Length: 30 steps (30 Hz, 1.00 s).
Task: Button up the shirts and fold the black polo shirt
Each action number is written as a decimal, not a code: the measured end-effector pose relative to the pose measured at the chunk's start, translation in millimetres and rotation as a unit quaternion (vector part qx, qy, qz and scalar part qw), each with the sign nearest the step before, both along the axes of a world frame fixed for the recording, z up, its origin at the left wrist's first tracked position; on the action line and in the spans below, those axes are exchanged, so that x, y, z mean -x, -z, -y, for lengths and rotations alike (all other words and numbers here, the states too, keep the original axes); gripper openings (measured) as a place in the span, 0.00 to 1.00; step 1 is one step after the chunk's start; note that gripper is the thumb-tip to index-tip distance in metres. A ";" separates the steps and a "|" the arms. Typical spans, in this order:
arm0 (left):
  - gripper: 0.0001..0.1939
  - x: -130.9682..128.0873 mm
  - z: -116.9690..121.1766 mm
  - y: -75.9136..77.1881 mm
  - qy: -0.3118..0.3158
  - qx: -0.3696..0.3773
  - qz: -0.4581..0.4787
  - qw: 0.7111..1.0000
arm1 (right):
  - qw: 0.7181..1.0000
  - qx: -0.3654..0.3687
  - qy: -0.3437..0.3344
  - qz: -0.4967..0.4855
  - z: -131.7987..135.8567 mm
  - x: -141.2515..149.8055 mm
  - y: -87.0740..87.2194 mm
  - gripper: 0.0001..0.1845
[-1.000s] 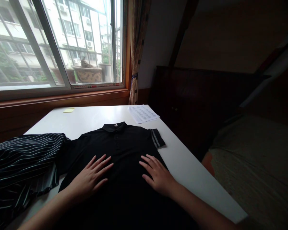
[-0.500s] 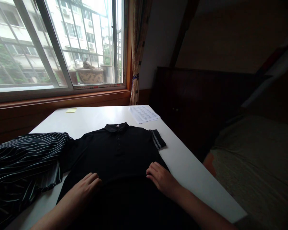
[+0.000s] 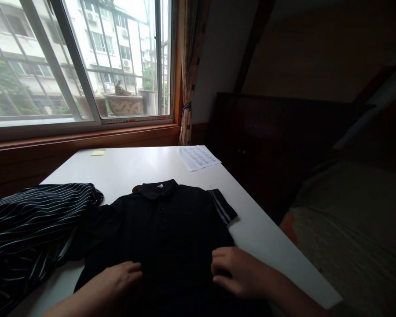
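A black polo shirt [image 3: 165,224] lies front up on the white table [image 3: 132,169], collar away from me, with a grey-striped sleeve cuff [image 3: 222,211] at its right. My left hand [image 3: 119,279] rests on the shirt's lower left, its fingers curled into the fabric. Over on the lower right side, my right hand [image 3: 240,273] pinches the shirt's edge between thumb and bent fingers.
A dark garment with white stripes [image 3: 29,220] lies at the left and touches the shirt's left sleeve. A printed sheet [image 3: 198,157] and a yellow sticky note [image 3: 97,152] lie at the table's far side. A window is behind; a bed [image 3: 350,220] stands to the right.
My hands went from flat with spread fingers to curled on the fabric and slid toward me. The shirt has shifted nearer to me and slightly right.
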<state>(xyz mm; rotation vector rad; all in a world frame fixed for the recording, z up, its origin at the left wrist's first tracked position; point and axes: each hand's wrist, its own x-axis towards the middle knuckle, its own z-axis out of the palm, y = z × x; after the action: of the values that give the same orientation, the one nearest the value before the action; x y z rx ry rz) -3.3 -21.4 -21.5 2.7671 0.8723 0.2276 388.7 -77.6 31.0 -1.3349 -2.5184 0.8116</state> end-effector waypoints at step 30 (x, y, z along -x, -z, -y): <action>0.37 -44.2 -192.6 28.3 -0.277 -0.060 -0.102 0.954 | 0.949 -0.190 0.224 0.110 -213.5 11.6 78.1 0.28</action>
<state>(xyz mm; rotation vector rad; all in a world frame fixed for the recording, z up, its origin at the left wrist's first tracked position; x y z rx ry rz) 40.9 171.1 -49.7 2.6140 1.7332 0.0870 377.1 135.9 -47.2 -1.8195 -2.2119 0.0819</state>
